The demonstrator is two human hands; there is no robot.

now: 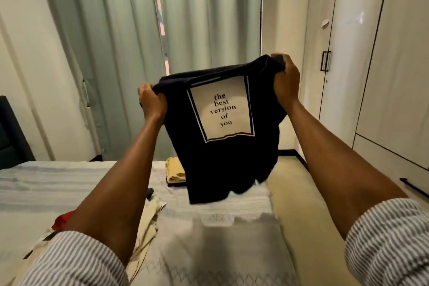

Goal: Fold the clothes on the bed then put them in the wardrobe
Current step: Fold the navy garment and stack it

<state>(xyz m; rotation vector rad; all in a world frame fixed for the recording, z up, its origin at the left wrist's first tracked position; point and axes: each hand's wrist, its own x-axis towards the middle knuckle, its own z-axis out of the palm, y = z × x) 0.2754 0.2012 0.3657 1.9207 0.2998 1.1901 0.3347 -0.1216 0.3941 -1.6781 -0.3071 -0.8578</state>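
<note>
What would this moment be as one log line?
fold | both hands, left and right, grip dark T-shirt above bed

I see both arms raised over the bed (69, 183). Left hand (152, 102) grips one top corner of a dark T-shirt (222, 165); right hand (286, 81) grips the other, held higher. Shirt hangs tilted, clear of the bedding, white panel reading "the best version of you" facing me. Behind its lower edge: a folded yellow garment (175, 170) on the bed. Loose clothes (148, 223) lie under my left forearm. Pale curtains (130, 53) ahead, wardrobe (371, 65) at right, doors closed.
</note>
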